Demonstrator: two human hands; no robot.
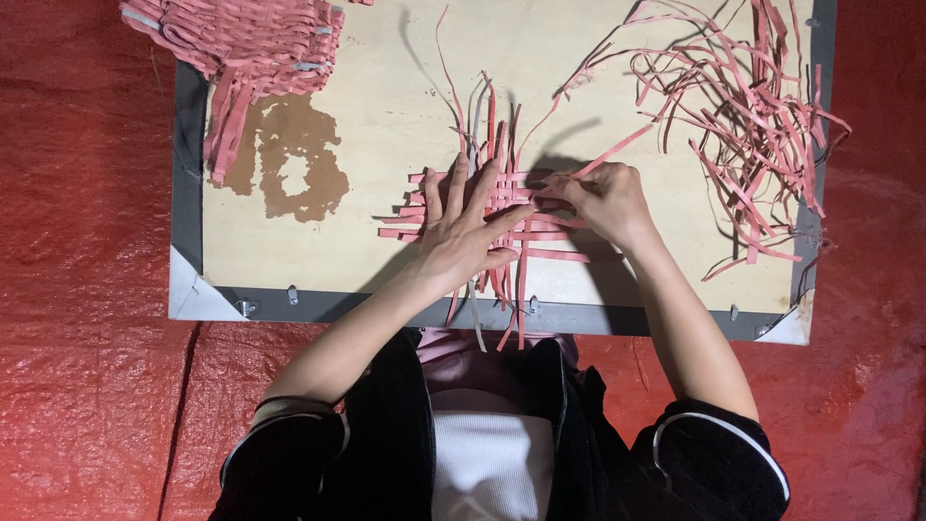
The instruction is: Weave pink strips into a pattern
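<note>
Pressing flat with fingers spread, the left hand (468, 227) lies palm down on a partly woven mat of pink strips (502, 217), holding nothing, only weighing the work down against the wooden board (386, 116). The mat sits near the middle of the board, a little toward the near edge, with its upright strips fanning out above the fingers and its lower ends hanging past the board's dark frame (188, 174) toward the person's lap.

The right hand (608, 198) rests at the mat's right edge, its fingertips pinched on a single pink strip (617, 150) that runs up and to the right away from the weave (the exact pinch is partly hidden by the knuckles). Both hands are just beside each other, the left thumb nearly meeting the right fingers over the crossing strips.

To the right, well apart from the mat, a loose tangle of pink strips (752, 116) sprawls over the board's far right corner and spills past the frame. At the far left corner lies a finished woven pink piece (241, 39), partly off the board, beside a brown stain (294, 159) on the wood. The board lies on a red plastic sheet (87, 289). The person's dark sleeves (289, 453) show at the bottom of the view.
</note>
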